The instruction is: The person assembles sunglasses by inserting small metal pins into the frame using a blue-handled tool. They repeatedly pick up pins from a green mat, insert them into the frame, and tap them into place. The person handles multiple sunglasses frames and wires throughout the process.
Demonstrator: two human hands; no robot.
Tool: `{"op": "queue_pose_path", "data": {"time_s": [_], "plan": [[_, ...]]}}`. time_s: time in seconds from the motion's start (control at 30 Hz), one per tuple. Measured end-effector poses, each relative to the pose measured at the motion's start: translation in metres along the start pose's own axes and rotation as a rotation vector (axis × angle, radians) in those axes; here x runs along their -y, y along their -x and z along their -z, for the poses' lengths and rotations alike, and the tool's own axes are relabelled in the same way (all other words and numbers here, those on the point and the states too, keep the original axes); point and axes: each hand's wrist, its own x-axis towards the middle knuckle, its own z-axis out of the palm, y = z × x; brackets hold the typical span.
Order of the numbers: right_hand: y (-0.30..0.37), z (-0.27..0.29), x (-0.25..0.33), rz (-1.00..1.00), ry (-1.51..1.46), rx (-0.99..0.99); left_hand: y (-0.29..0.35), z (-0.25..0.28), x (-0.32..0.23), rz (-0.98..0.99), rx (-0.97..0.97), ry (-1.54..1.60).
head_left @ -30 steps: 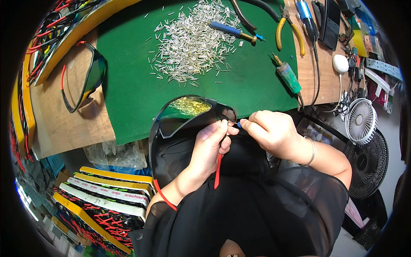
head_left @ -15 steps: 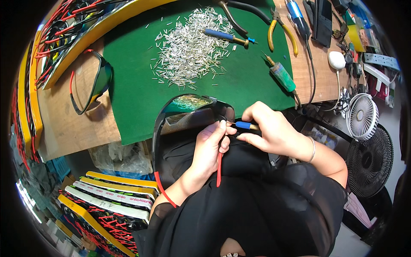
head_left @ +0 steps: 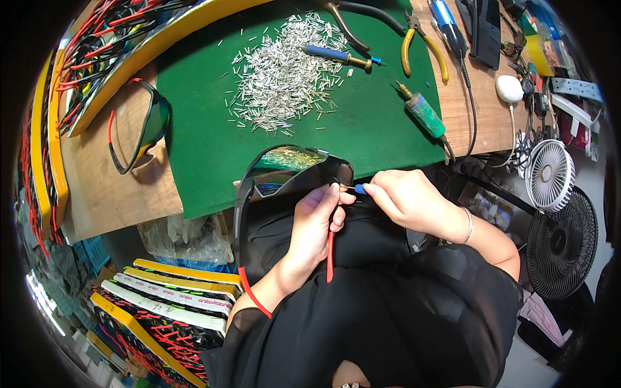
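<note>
My left hand pinches a pair of sport sunglasses near the hinge of one temple. They have a black frame, a mirrored lens and red temple tips. My right hand is closed round the handle of a small screwdriver, whose blue part shows past the fingers. Its thin shaft reaches to my left fingertips at the hinge, where the exact contact is too small to see. Beyond the hands, small metal pins lie heaped on a green mat, with a blue-handled tool resting on the heap.
A second pair of sunglasses lies at the left. Yellow-handled cutters, a green-handled soldering iron and a blue corded tool lie at the right. Boxes of glasses stand lower left; fans stand far right.
My right fingers have closed in round the screwdriver handle, which was more exposed before. The sunglasses have tilted slightly, while my left hand keeps its hold.
</note>
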Motion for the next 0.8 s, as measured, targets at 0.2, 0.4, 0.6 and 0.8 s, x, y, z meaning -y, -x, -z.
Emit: {"op": "queue_pose_path", "data": {"time_s": [0.2, 0.4, 0.6, 0.8], "plan": [[-0.003, 0.01, 0.014, -0.032, -0.2, -0.08, -0.001, 0.002, 0.003, 0.002, 0.002, -0.011], [-0.004, 0.006, 0.009, 0.054, -0.037, -0.12, -0.002, 0.004, 0.002, 0.004, 0.01, 0.009], [0.0, 0.003, 0.004, 0.046, 0.035, -0.063, -0.001, 0.003, 0.001, 0.003, 0.021, -0.002], [-0.003, 0.01, 0.01, 0.051, -0.092, -0.072, -0.002, 0.004, 0.003, -0.001, 0.017, -0.006]]}}
